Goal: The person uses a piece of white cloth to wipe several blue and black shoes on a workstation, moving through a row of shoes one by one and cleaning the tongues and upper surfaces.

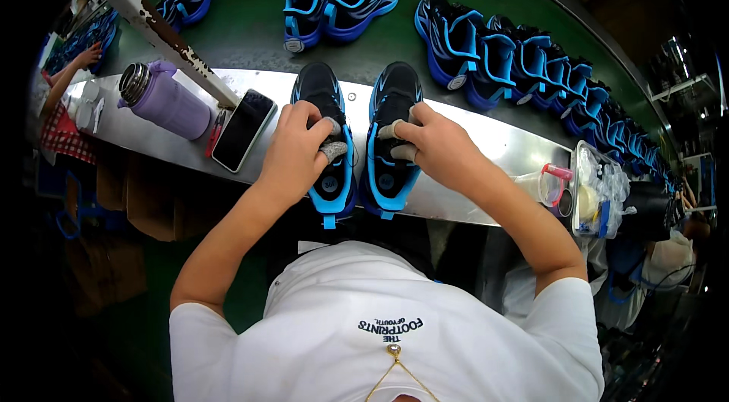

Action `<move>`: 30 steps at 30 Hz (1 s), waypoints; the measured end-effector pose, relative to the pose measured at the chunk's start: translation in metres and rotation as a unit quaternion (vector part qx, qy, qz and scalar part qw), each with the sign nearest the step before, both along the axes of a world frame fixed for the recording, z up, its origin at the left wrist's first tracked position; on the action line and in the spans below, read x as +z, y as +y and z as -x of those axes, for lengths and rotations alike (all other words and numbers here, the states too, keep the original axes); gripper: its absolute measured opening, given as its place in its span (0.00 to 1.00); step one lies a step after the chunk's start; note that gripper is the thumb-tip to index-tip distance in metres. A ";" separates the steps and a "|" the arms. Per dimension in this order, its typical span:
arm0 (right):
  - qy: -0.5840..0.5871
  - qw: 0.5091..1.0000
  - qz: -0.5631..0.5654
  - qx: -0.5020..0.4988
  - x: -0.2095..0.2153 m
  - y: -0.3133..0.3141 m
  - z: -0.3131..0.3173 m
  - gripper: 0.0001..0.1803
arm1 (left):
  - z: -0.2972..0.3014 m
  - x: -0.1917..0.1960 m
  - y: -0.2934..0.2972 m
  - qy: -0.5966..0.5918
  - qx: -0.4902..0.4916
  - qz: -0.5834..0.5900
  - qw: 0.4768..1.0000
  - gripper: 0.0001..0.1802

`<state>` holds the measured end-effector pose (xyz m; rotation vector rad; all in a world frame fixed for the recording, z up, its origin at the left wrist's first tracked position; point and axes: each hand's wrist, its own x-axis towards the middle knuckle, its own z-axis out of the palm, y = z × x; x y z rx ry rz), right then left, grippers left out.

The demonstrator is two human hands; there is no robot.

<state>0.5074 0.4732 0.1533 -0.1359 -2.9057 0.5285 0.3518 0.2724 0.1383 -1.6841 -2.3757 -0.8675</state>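
Note:
Two black-and-blue sneakers lie side by side on the metal ledge before me, toes pointing away. My left hand (298, 145) is closed at the opening of the left sneaker (320, 85), its covered fingertips over the tongue and collar. On the right sneaker (397, 86), my right hand (438, 141) pinches in the same place, thumb and fingers bent at the collar. Pale grey finger covers wrap several of my fingertips. Both heels, with light blue pull tabs, face my body. What exactly the fingertips press inside the openings is partly hidden.
Left on the ledge are a purple bottle (168, 102), a black-screened phone (244, 131) and red-handled snippers (215, 133) beside a chipped post (152, 22). Another sneaker pair (363, 6) and a long sneaker row (497, 64) occupy the green belt (243, 15). A plastic-filled tray (596, 189) sits right. Another person's hand (87, 56) appears far left.

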 end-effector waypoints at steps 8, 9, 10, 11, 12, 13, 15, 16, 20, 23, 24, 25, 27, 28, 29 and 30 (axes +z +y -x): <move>0.050 0.998 0.031 -0.031 -0.006 0.013 -0.013 0.16 | 0.009 -0.002 0.001 -0.092 -0.079 -0.017 0.993 0.15; 0.053 0.998 0.042 0.011 -0.007 0.017 -0.014 0.18 | 0.005 0.000 0.002 -0.116 -0.056 -0.016 0.992 0.16; 0.050 0.998 0.025 -0.003 -0.007 0.013 -0.013 0.19 | 0.003 -0.002 0.002 -0.116 -0.058 -0.015 0.991 0.16; 0.050 0.998 0.026 -0.005 -0.009 0.009 -0.012 0.19 | 0.002 -0.005 0.003 -0.101 -0.025 -0.026 0.994 0.18; 0.061 0.997 0.010 -0.040 -0.012 0.006 -0.012 0.18 | 0.000 -0.008 0.004 -0.086 0.007 -0.037 0.996 0.20; 0.072 0.995 -0.007 -0.074 -0.015 0.005 -0.014 0.18 | 0.004 -0.006 0.003 -0.087 0.006 -0.035 0.996 0.20; 0.054 0.994 -0.008 -0.091 -0.008 0.006 -0.017 0.18 | 0.017 0.002 -0.004 -0.202 -0.033 0.041 0.978 0.21; 0.069 0.996 0.041 -0.046 -0.003 0.011 -0.017 0.16 | 0.017 0.001 -0.004 -0.227 -0.036 0.021 0.973 0.20; 0.072 0.994 0.080 0.011 -0.007 0.014 -0.014 0.15 | 0.001 0.009 0.004 -0.208 -0.007 0.017 0.978 0.21; 0.081 0.996 0.046 -0.007 -0.011 0.011 -0.014 0.15 | 0.011 0.003 -0.001 -0.156 -0.051 0.064 0.984 0.23; 0.067 0.997 0.035 -0.023 -0.007 0.009 -0.016 0.15 | 0.009 0.004 -0.003 -0.167 -0.061 0.052 0.983 0.23; 0.054 0.997 0.025 -0.040 -0.006 0.008 -0.018 0.15 | 0.008 0.004 -0.004 -0.177 -0.070 0.039 0.981 0.23; 0.059 0.996 0.060 0.006 -0.008 0.021 -0.018 0.15 | 0.005 0.003 -0.001 -0.173 -0.058 0.032 0.983 0.23; 0.065 0.992 0.096 0.052 -0.008 0.024 -0.019 0.15 | 0.003 0.003 0.001 -0.170 -0.046 0.024 0.984 0.23; 0.064 0.992 0.096 0.051 -0.008 0.021 -0.020 0.15 | 0.001 0.003 0.002 -0.166 -0.035 0.016 0.985 0.23; 0.062 0.993 0.103 0.014 -0.008 0.016 -0.018 0.15 | 0.009 0.004 0.001 -0.192 -0.060 0.051 0.978 0.24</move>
